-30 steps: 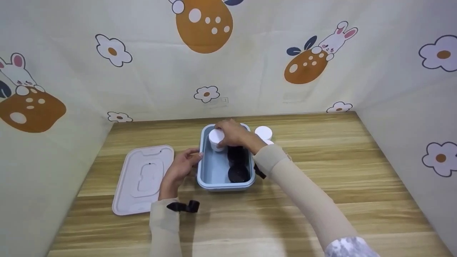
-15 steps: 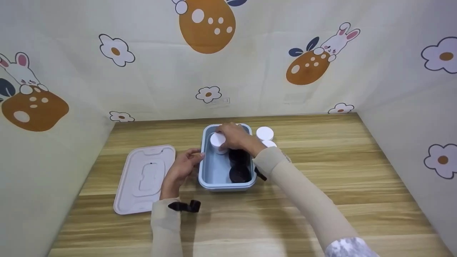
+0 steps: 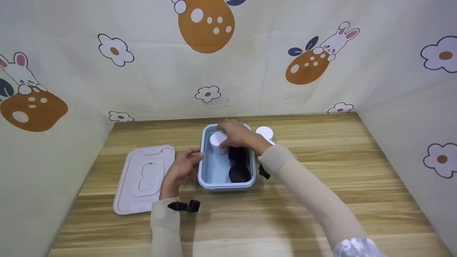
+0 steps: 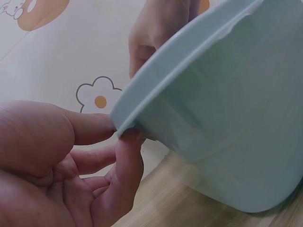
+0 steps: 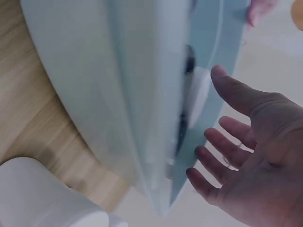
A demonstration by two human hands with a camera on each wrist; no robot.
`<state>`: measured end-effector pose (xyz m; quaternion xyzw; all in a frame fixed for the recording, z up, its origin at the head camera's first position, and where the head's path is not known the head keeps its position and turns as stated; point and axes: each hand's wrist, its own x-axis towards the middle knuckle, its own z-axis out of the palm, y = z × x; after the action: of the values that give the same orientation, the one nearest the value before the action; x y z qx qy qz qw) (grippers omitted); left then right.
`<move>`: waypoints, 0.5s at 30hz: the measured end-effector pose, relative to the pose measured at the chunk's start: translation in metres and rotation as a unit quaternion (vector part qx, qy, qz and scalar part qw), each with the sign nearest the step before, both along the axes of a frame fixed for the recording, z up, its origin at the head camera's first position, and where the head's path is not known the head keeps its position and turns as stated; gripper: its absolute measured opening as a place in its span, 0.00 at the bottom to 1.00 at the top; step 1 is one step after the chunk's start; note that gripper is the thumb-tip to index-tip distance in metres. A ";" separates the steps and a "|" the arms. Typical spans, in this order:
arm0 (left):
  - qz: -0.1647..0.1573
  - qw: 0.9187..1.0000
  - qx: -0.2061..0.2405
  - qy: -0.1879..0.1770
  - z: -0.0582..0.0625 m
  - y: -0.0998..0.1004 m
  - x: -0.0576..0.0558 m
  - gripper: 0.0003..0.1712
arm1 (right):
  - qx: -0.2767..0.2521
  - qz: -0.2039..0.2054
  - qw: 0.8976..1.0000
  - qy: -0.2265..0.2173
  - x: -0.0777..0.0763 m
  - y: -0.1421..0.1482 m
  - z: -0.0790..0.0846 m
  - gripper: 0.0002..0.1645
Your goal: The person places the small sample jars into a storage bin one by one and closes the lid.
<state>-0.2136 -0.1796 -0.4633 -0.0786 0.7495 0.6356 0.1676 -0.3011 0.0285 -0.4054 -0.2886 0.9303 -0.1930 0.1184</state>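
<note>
A light-blue plastic box (image 3: 227, 186) stands on the table in the head view. My left hand (image 3: 180, 167) holds its left side; the left wrist view has thumb and index finger pinching the rim (image 4: 156, 85). Inside, toward the far left corner, stands a white lidded jar (image 3: 218, 138). Over the box's far end is my right hand (image 3: 235, 134), beside that jar. The right wrist view shows its fingers spread apart, with a gap to the white jar (image 5: 200, 94). Two dark round-topped items (image 3: 239, 173) lie along the box's right side, the farther one partly under my right hand.
Outside the box, at its far right, stand white jars (image 3: 264, 133), one mostly behind my right wrist. A pale flat lid (image 3: 142, 178) lies on the wooden table to the left. A patterned curtain (image 3: 250, 82) rises along the table's back.
My right hand has lowered the white jar into the box and let go of it, its wrist shifting slightly right. The left hand stays at the rim.
</note>
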 end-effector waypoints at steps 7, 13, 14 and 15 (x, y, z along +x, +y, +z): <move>0.004 1.000 0.007 0.007 -0.003 0.002 0.000 0.27 | -0.035 0.016 0.999 0.013 0.013 0.007 0.009 0.38; 0.004 1.000 0.003 0.006 -0.002 0.002 -0.001 0.28 | -0.105 0.011 0.994 0.011 0.026 0.017 0.011 0.36; 0.006 1.000 0.001 0.005 -0.002 0.002 -0.002 0.28 | -0.123 0.007 0.992 0.009 0.028 0.018 0.011 0.35; 0.008 1.000 -0.002 0.005 -0.002 0.001 -0.002 0.28 | -0.143 0.003 0.990 0.006 0.030 0.019 0.011 0.34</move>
<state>-0.2153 -0.1782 -0.4648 -0.0818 0.7512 0.6354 0.1588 -0.2710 0.0479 -0.3948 -0.3062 0.8931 -0.3218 0.0708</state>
